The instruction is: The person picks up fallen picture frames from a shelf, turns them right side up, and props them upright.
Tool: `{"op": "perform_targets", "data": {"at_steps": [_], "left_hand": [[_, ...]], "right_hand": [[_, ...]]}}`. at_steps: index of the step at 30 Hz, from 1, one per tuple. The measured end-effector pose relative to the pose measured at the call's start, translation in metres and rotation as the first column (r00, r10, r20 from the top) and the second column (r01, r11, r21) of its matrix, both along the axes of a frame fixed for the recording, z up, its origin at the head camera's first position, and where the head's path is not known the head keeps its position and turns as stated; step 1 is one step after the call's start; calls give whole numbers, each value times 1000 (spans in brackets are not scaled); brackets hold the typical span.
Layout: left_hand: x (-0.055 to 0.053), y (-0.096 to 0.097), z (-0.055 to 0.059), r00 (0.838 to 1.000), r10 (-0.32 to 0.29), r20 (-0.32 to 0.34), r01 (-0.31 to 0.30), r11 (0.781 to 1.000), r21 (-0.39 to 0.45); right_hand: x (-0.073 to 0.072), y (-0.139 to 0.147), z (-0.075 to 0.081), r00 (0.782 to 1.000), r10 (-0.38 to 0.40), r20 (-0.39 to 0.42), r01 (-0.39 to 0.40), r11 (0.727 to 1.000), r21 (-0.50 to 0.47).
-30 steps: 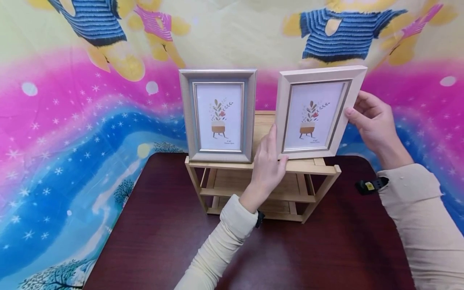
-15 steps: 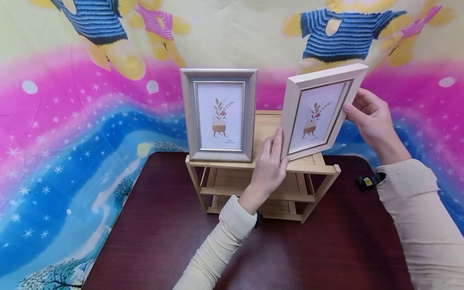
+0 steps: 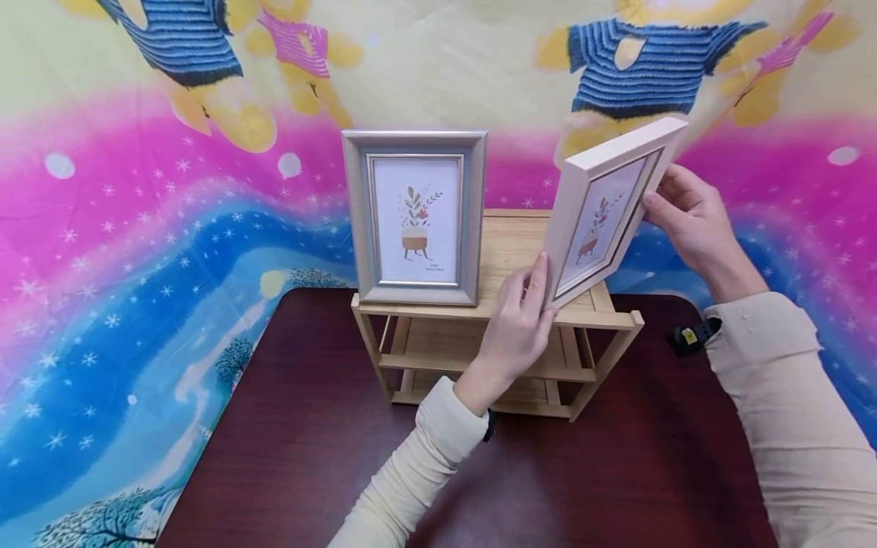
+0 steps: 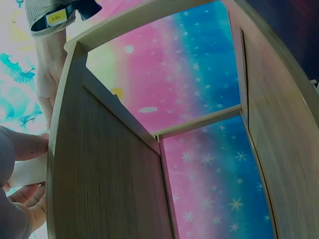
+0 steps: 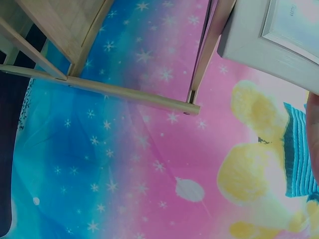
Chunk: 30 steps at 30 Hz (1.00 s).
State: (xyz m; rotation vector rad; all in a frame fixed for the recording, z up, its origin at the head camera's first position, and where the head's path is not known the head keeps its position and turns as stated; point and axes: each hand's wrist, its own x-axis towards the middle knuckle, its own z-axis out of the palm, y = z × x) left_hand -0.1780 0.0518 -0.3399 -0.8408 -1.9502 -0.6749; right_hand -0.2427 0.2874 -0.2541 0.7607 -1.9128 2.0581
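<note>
Both hands hold a white picture frame (image 3: 570, 221) over the right side of a small wooden shelf rack (image 3: 510, 247). It is turned at an angle, its left edge nearer me, and shows a potted-plant print. My left hand (image 3: 515, 327) grips its lower left edge; in the left wrist view the thumb and fingers (image 4: 32, 144) lie on either side of that edge. My right hand (image 3: 695, 221) pinches the right edge, thumb in front, other fingers partly hidden behind. A silver-grey picture frame (image 3: 414, 294) with the same print stands upright on the rack's left side, facing me.
The rack has lower tiers (image 3: 438, 342) and stands on a dark red-brown table (image 3: 308, 457) with rounded corners. Behind hangs a colourful cloth (image 3: 171, 228) printed with bears and snowflakes. Black straps (image 3: 688, 337) show at both wrists.
The white picture frame has turned steadily, its left edge swinging right and towards me, so its face now points more to the left. Both hands moved with it; the grey frame stayed put.
</note>
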Motion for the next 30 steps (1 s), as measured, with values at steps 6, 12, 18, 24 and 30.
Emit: {"op": "perform_targets", "data": {"at_steps": [6,12,18,24,30], "left_hand": [[2,1,0,998,-45,-36,46,999,22],[-5,-3,11,959,-264,106,245,956,159],[-12,-3,21,854,-436,284,378,895,238],[-13,1,24,832,-457,315,397,887,237],[-12,3,24,837,-444,319,385,893,232]], "right_hand": [[-1,0,2,999,38,7,-38,999,-25],[-2,1,2,999,50,-9,-50,999,-9],[-6,-1,2,997,79,-9,-79,997,-16],[-6,-6,3,998,66,-17,-67,997,-37],[0,-19,11,994,-106,-39,106,994,8]]}}
